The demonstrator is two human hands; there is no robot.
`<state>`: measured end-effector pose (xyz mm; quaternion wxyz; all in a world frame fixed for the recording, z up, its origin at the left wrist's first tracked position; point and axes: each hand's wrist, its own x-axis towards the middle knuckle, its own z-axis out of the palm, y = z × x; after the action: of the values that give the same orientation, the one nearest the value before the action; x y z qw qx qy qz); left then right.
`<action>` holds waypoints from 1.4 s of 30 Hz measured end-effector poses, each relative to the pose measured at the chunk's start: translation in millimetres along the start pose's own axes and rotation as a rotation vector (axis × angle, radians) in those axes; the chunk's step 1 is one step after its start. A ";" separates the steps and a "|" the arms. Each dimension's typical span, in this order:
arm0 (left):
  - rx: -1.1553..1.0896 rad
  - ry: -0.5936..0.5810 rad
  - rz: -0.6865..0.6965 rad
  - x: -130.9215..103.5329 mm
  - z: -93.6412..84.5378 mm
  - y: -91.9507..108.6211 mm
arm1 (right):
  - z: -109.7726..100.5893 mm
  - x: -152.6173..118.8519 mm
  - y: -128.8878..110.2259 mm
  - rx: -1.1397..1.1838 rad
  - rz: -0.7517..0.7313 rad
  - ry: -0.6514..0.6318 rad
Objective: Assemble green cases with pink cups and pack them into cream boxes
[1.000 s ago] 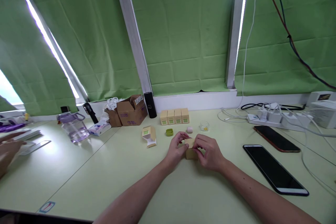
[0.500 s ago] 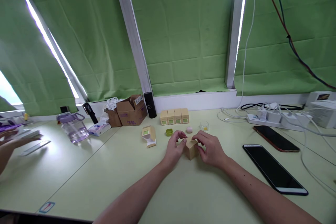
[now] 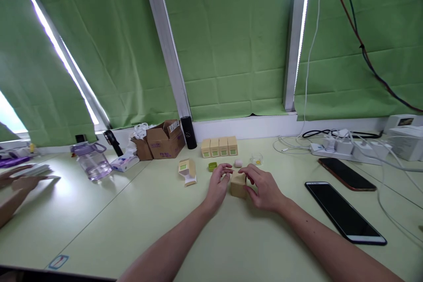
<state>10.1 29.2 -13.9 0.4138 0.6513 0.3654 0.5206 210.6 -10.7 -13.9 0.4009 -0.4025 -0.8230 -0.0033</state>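
Observation:
A small brown cardboard box sits on the table between my two hands. My left hand is curled at its left side, with the thumb and fingers against the box's upper left edge. On the other side my right hand grips the box, fingers at the top and thumb low on the right face. Just behind the hands are a green square container, a small pale pink piece and a clear little cup with something yellow in it. An opened, flattened small carton lies to the left.
Several closed small boxes stand in a row near the wall. Two phones and a power strip with cables are on the right. A large carton and a purple bottle stand left. Another person's hands are far left.
The small box has turned between my hands, so one face now points more toward me. The other person's hands at the far left have shifted over the flat white object.

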 end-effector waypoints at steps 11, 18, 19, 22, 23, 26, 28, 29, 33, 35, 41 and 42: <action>0.193 0.092 0.016 -0.8 -1.0 3.0 | 11.5 3.4 13.5 0.158 0.219 0.121; 0.216 0.105 0.022 -1.7 -0.5 6.4 | 18.3 5.5 15.6 0.310 0.292 0.173; 0.214 0.105 0.019 -2.2 -0.4 7.4 | 19.1 5.6 15.4 0.341 0.308 0.175; 0.205 0.104 0.012 -4.1 0.0 11.3 | 21.0 5.8 15.9 0.414 0.359 0.174; 0.204 0.106 0.014 -4.6 0.1 12.5 | 21.6 5.7 17.0 0.420 0.372 0.173; 0.212 0.137 0.025 -4.8 0.0 14.2 | 22.9 5.2 23.3 0.350 0.403 0.182; 0.234 0.169 0.021 -3.6 -0.7 12.9 | 23.3 4.4 29.0 0.229 0.447 0.152; 0.252 0.181 0.013 -2.7 -1.2 11.6 | 23.4 3.7 31.7 0.152 0.485 0.103; 0.369 0.163 -0.065 0.2 -2.8 4.9 | 24.4 0.5 37.0 -0.048 0.592 -0.106; 0.441 0.113 -0.110 0.7 -3.0 1.7 | 25.4 -0.7 36.7 -0.050 0.579 -0.125; 0.559 -0.011 -0.115 1.1 -3.2 -5.2 | 27.6 -2.2 35.7 -0.028 0.527 -0.125; 0.562 -0.014 -0.113 1.3 -3.4 -5.8 | 27.0 -2.0 35.9 -0.026 0.522 -0.123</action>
<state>6.8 33.1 -18.4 0.2480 0.7227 0.5283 0.3702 217.4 21.1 -44.9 0.3322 -0.6057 -0.7139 0.1143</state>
